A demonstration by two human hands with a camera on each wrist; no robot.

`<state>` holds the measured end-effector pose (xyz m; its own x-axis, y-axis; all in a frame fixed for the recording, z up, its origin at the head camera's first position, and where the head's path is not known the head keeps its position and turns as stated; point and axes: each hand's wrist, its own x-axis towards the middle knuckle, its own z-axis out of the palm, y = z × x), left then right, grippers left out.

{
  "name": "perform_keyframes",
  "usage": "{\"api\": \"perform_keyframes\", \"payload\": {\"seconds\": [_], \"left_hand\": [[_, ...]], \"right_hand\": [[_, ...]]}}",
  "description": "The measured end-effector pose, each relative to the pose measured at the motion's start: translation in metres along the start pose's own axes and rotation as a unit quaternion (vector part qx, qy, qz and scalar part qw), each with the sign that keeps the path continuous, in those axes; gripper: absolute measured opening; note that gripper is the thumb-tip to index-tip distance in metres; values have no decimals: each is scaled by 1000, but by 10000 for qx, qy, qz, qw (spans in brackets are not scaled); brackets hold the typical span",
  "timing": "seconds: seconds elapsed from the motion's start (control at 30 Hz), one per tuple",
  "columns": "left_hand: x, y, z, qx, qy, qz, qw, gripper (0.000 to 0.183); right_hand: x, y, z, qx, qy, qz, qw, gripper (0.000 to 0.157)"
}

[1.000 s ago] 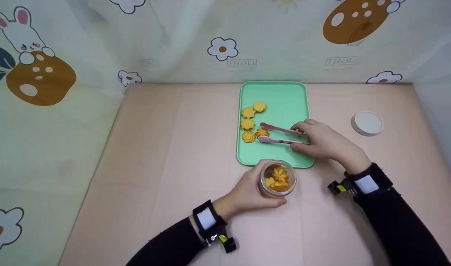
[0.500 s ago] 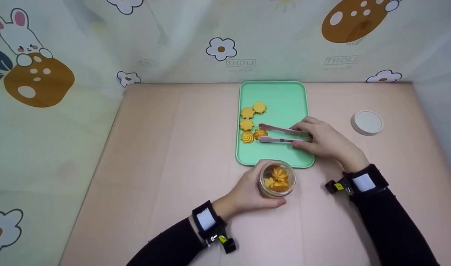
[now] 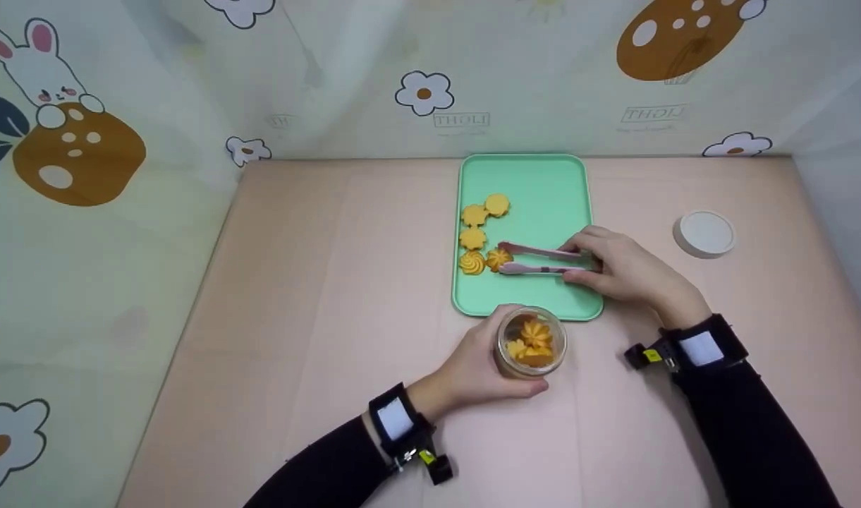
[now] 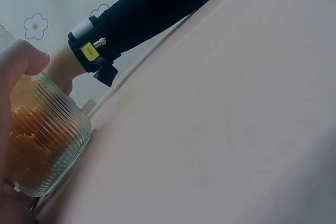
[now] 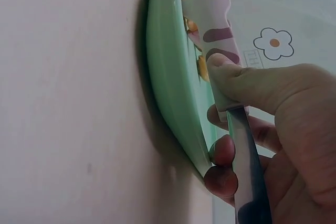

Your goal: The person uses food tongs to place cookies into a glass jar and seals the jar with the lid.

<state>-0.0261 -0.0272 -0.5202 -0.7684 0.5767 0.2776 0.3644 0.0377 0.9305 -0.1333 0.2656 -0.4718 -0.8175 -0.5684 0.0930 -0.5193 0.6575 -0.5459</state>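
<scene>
My left hand (image 3: 472, 360) grips a ribbed glass jar (image 4: 58, 135) from its left side, in front of the tray. Several cookies (image 3: 532, 339) lie inside the jar. Over the tray, my right hand (image 3: 624, 271) holds pink tongs (image 3: 539, 269), thumb on one arm and fingers on the other. The tong tips stand apart around the right part of a swirled cookie (image 3: 498, 259); whether they touch it I cannot tell. Beside it is another swirl cookie (image 3: 472, 262) on the green tray (image 3: 543, 183). In the right wrist view, striped tongs (image 5: 218, 35) hide part of the cookies.
Further up the tray's left side lie a flower-shaped cookie (image 3: 473, 238), a second flower cookie (image 3: 474, 215) and a round cookie (image 3: 497, 204). A white lid (image 3: 704, 233) rests on the table (image 3: 317, 282), right of the tray. A printed curtain (image 3: 331, 77) borders the table's back.
The tongs shift slightly, and the swirled cookie between their tips turns a little, showing more of its face. My left hand and the jar stay in place.
</scene>
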Motion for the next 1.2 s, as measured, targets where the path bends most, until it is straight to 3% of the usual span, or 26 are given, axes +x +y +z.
{"api": "perform_keyframes", "payload": {"seconds": [1.2], "left_hand": [[0,2,1,-17,32,-1,10000,92]], "right_hand": [[-11,1,-28,156,449,-234,9986,24]]}}
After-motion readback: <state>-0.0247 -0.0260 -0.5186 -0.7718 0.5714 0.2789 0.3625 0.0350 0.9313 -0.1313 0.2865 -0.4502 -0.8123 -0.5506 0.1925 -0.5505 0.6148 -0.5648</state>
